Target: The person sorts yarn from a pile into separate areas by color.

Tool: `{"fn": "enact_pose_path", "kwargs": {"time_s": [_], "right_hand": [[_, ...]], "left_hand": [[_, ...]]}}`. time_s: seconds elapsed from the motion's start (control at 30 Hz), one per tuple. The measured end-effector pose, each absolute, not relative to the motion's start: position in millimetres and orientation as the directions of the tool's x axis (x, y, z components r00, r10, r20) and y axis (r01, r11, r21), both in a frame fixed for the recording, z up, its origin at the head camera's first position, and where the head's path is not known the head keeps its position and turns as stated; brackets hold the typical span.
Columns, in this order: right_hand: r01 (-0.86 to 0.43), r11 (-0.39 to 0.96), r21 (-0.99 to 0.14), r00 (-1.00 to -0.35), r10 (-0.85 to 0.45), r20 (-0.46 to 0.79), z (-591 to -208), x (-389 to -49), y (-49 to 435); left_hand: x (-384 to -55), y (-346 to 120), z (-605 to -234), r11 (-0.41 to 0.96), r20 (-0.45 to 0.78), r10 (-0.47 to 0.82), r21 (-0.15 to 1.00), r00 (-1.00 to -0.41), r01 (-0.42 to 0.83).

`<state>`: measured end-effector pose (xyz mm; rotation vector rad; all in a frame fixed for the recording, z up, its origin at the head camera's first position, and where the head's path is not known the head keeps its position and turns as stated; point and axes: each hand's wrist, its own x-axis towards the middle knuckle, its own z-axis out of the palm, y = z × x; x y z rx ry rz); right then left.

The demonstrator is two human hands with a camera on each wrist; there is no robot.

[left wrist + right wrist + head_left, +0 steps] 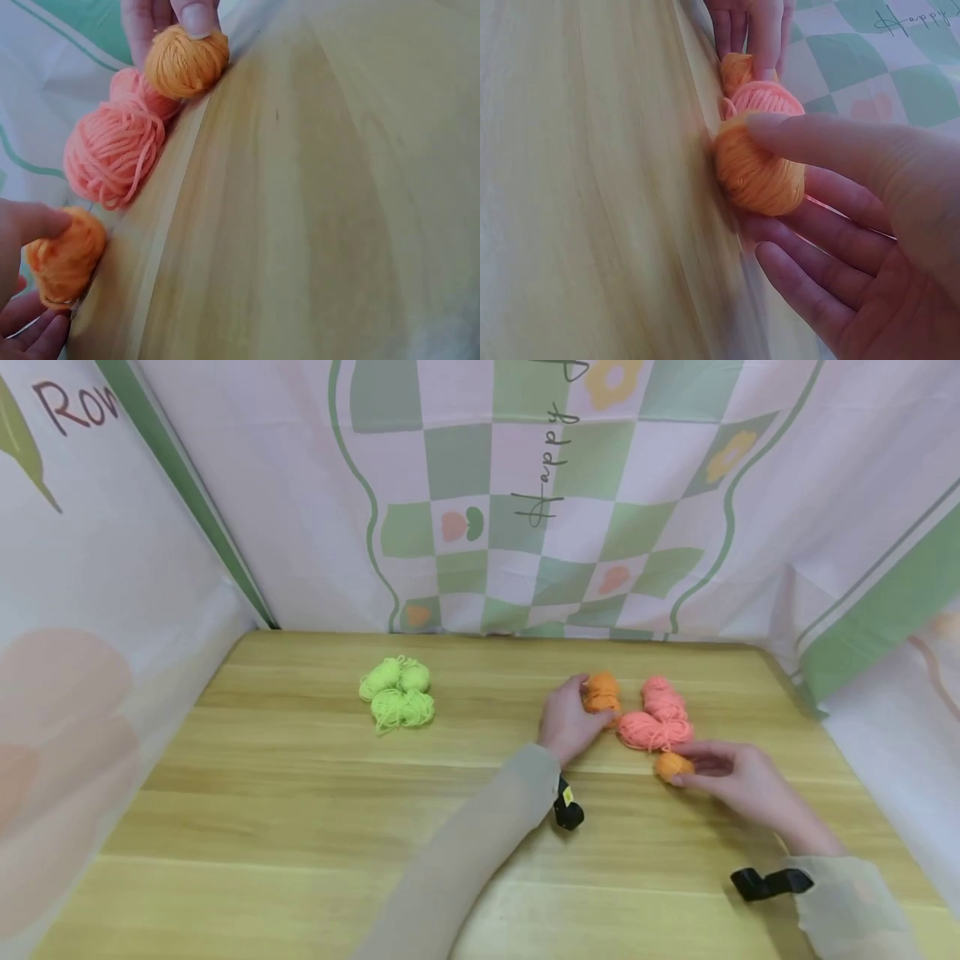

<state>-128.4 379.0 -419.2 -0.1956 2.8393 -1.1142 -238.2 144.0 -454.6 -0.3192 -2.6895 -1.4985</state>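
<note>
In the head view my left hand (572, 720) is at the orange yarn (602, 693), thumb on the near side and fingers at the far left. The left wrist view shows that thumb (37, 219) pressed on the orange yarn (71, 259), with fingers beneath. My right hand (738, 774) pinches a small orange yarn ball (673, 767) between thumb and fingers; the right wrist view shows the same ball (761, 171) close up. Between the hands lie pink yarn bundles (656, 730), one loosely tied, touching or nearly touching the orange ones.
Several lime-green yarn bundles (403, 693) lie together on the left of the wooden table (300, 827). A patterned cloth (525, 468) hangs behind the table's far edge, with more cloth at both sides. A black wrist camera mount (567, 806) sits on each wrist.
</note>
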Motion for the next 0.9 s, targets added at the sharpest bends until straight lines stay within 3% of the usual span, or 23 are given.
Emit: {"fn": "enact_pose_path", "kwargs": {"time_s": [0.33, 0.9], "right_hand": [[-0.104, 0.725, -0.68, -0.987, -0.161, -0.02, -420.8, -128.9, 375.5], [-0.133, 0.729, -0.672, -0.986, -0.169, 0.012, -425.1, -129.1, 375.0]], "left_hand": [[-242.0, 138.0, -458.6, 0.561, 0.191, 0.232, 0.774, -0.954, 0.292], [-236.8, 117.6, -461.2, 0.463, 0.248, 0.264, 0.815, -0.932, 0.348]]}}
